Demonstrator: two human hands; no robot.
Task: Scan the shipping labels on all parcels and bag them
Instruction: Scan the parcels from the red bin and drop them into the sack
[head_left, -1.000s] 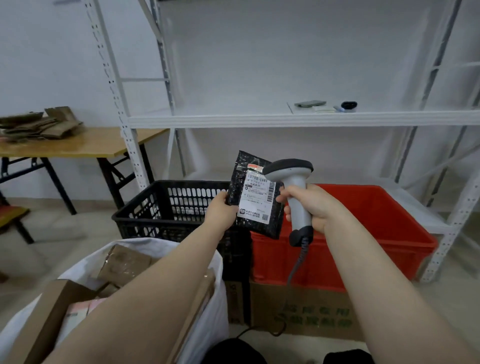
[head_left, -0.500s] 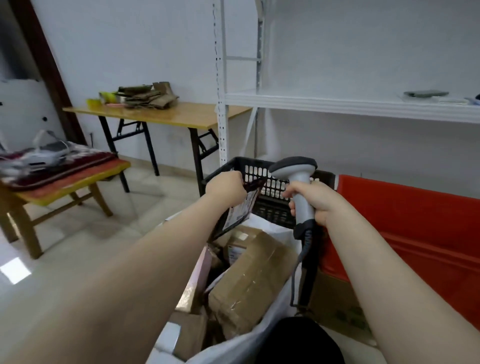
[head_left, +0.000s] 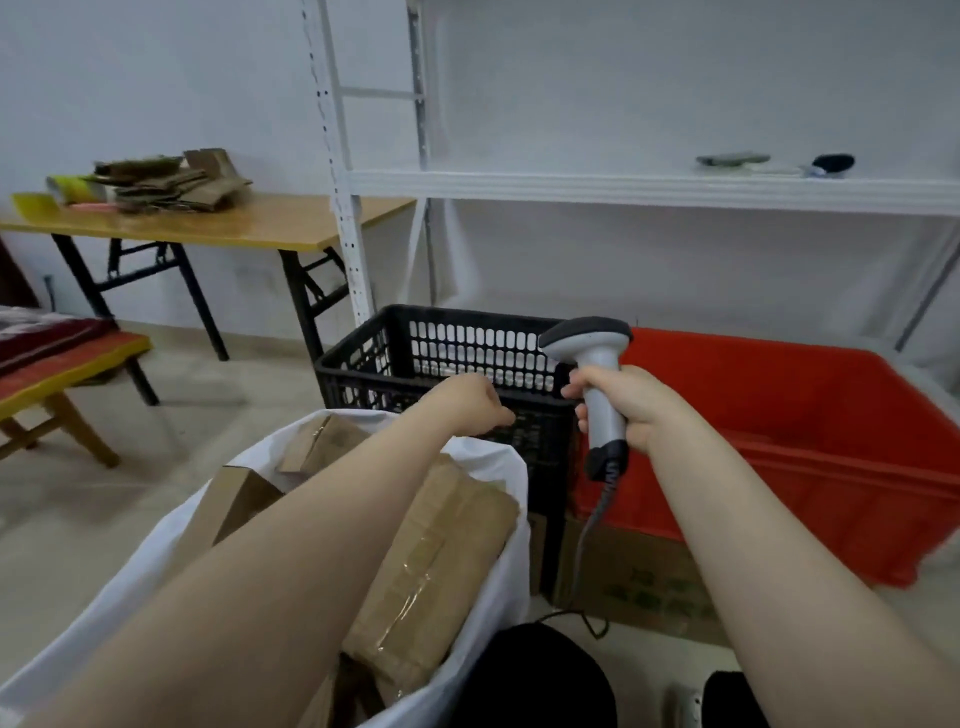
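2 hands reach forward; the right hand (head_left: 632, 406) grips a grey scanner (head_left: 589, 345) by its handle; the left hand (head_left: 467, 402) hovers over the far rim of the white bag (head_left: 503, 470), fingers hidden, grasp unclear; cardboard parcels (head_left: 436, 551) fill the bag.

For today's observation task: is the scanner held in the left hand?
No, the right hand grips the scanner by its handle.

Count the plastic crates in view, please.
2. The black crate stands beyond the white bag; the red crate is beside it on its right, on a cardboard box. Others may be hidden.
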